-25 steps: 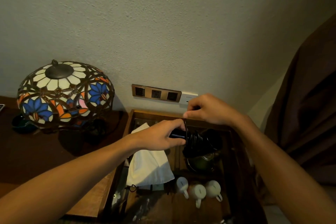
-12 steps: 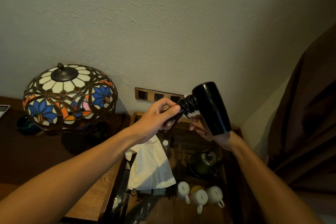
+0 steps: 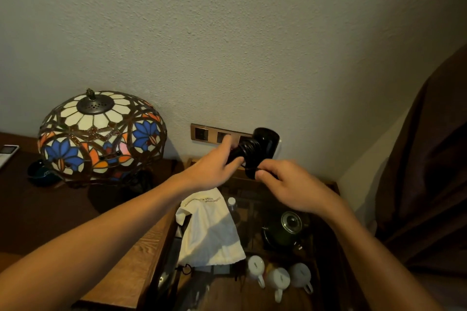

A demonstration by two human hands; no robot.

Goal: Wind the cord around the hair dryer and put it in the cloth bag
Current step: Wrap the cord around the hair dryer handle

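Observation:
The black hair dryer (image 3: 265,142) is held up in front of the wall sockets, its barrel pointing away. Black cord (image 3: 249,151) is coiled in several turns round its handle. My left hand (image 3: 211,166) grips the handle from the left. My right hand (image 3: 288,183) pinches the loose end of the cord just below the coils. The white cloth bag (image 3: 211,230) lies flat below my hands on the left part of a wooden tray (image 3: 331,185), its drawstring hanging at the near edge.
A stained-glass lamp (image 3: 101,134) stands on the dark table at left. In the tray sit a dark kettle (image 3: 286,231), three white mugs (image 3: 278,276) and a small bottle (image 3: 231,201). A brown curtain (image 3: 427,171) hangs at right.
The dryer was lifted from the tray, then lowered and turned away from me. My right hand came from under the barrel to the front and now pinches the cord below the handle.

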